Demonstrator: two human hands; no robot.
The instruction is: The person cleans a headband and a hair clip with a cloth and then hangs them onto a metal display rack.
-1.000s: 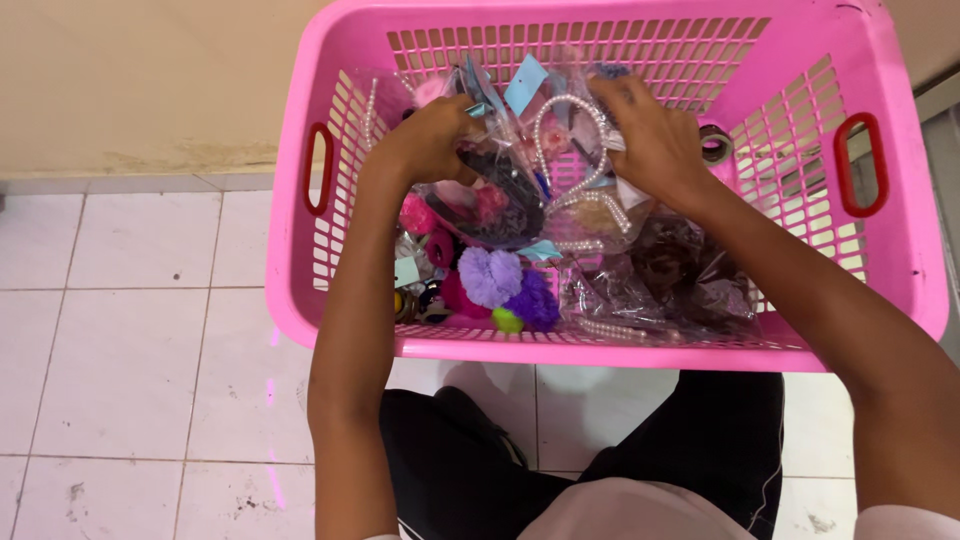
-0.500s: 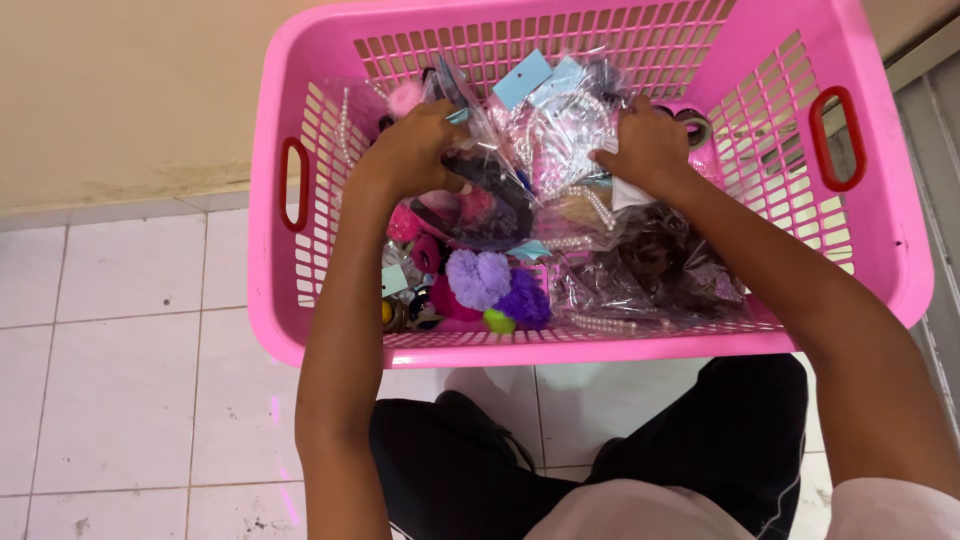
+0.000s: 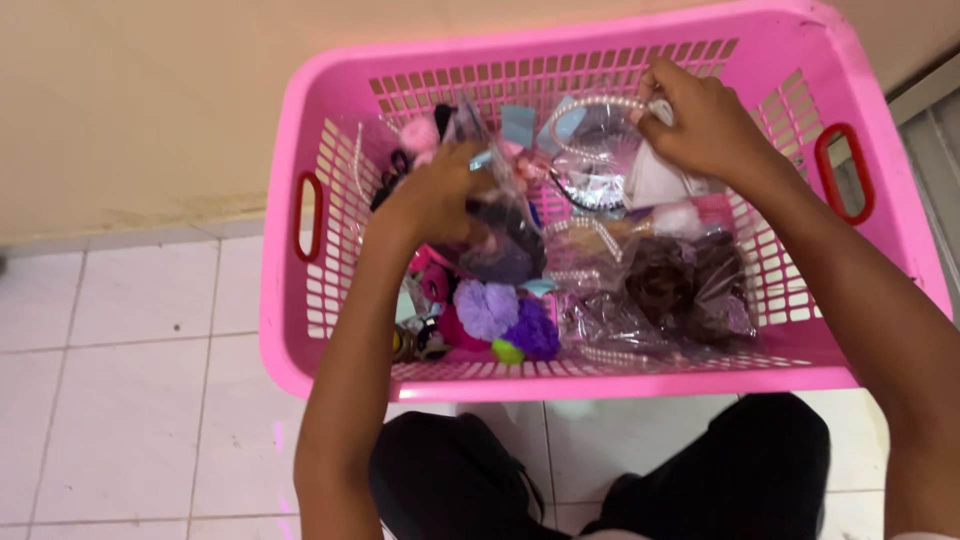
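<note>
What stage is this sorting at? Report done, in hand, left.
Done: nothing lies outside the pink basket. In hand: right hand lifts a bagged pearl headband; left hand grips another clear packet. Left: purple scrunchies and dark bagged items lie inside.

Basket on tiled floor, wall behind it. Scrunchies at front inside; bagged headbands behind them. Left hand left of right hand, both in basket.

Clear plastic bags of hair things fill the pink basket; light blue paper tags stick up.
</note>
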